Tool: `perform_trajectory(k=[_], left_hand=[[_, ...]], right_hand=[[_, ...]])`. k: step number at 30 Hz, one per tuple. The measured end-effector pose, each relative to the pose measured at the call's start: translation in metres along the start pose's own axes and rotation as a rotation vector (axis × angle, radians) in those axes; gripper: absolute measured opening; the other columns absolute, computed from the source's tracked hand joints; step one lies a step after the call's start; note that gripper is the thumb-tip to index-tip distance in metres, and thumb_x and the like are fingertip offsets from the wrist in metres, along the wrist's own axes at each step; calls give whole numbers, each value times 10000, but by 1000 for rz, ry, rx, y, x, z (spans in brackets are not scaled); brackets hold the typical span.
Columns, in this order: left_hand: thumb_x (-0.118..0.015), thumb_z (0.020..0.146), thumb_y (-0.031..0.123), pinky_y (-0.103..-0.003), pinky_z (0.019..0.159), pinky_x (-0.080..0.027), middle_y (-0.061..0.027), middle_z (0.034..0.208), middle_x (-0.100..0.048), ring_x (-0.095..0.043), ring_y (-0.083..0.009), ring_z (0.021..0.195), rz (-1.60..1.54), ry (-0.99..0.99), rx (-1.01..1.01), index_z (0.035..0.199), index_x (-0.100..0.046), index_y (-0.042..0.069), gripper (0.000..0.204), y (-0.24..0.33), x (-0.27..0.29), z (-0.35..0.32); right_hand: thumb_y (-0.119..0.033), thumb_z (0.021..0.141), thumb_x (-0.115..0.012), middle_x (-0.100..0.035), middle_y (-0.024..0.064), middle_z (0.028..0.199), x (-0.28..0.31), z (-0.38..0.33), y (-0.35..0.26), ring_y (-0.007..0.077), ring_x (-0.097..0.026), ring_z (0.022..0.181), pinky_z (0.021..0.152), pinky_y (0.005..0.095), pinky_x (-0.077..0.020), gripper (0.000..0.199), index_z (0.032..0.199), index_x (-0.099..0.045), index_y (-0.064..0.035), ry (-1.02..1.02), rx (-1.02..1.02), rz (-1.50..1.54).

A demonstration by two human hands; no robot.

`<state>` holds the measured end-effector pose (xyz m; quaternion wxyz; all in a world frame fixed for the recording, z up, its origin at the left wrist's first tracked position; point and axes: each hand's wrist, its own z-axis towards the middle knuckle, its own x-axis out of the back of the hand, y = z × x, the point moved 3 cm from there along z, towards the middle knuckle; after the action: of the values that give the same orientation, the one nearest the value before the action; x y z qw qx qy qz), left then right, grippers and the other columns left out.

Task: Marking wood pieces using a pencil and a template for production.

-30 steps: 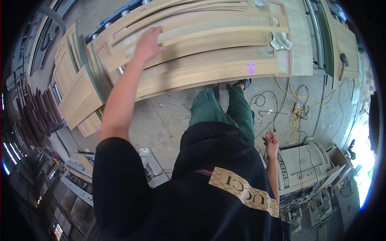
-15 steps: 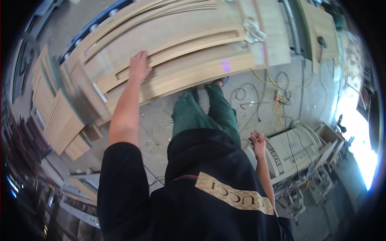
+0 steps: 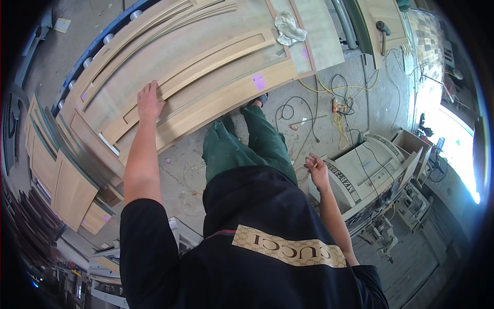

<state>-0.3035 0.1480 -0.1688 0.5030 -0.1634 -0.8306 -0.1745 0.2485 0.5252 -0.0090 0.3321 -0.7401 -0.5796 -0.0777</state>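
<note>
My left hand [image 3: 150,103] lies across a long, pale wooden strip [image 3: 216,66] with a slot cut along it. Its fingers stretch toward the far edge, and the palm rests near the strip's left end. Under the strip is a large, light wooden door panel [image 3: 206,95] with raised mouldings. A pink sticky note [image 3: 259,81] is on the panel's near rail. Away from the panel, at my right side, my right hand [image 3: 317,171] hangs with curled fingers. Something small and thin seems to be pinched there, too small to name.
A crumpled white cloth [image 3: 289,29] lies on the panel's right part. Blue-framed rollers [image 3: 87,63] run along its far side. More wooden panels [image 3: 72,180] lean at left. Yellow and black cables [image 3: 339,110] cross the floor; a beige machine [image 3: 360,170] stands at right.
My view has shifted, so the panel and both hands appear further left. The left hand stays on the slotted strip. My right hand keeps its curled shape.
</note>
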Motion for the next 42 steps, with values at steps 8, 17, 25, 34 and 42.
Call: perform_trajectory(k=[8,17,25,34,42], left_hand=[[-874,796,183,-433,1199,-413,-126,1507,-534,-512,-323,1410,9,1,-14,1535,-441,137,858,6,3,-1],[-852,803,154,-436,1197,-427,-130,1508,-525,-512,-343,1403,-43,-38,3,1539,-443,155,842,0,3,1],[-783,910,376,-452,1198,-419,-139,1553,-510,-499,-342,1418,-112,56,41,1553,-461,130,760,7,33,33],[-699,962,234,-468,1101,-500,-150,1465,-565,-557,-359,1342,-28,373,80,1497,-528,127,571,-31,65,157],[-691,934,149,-501,950,-563,-121,1221,-655,-652,-358,1152,-22,324,27,1222,-642,113,294,-16,72,184]], right_hand=[[-265,1018,-695,-762,105,1237,-6,5,-6,178,-747,1001,842,307,-561,520,1456,-590,-4,-11,-9,-17],[-191,999,-695,-782,181,1161,-14,7,-42,221,-762,1017,932,333,-576,447,1360,-628,63,24,11,15],[-275,988,-708,-790,191,1087,-23,12,-27,261,-774,999,901,364,-579,447,1330,-653,8,-13,70,-40],[-311,1015,-696,-779,113,1048,-32,13,-16,176,-750,943,779,304,-565,494,1390,-636,5,-31,-50,-36],[-251,973,-702,-786,151,992,-34,2,-5,207,-748,853,788,326,-570,428,1284,-661,40,16,-116,-42]])
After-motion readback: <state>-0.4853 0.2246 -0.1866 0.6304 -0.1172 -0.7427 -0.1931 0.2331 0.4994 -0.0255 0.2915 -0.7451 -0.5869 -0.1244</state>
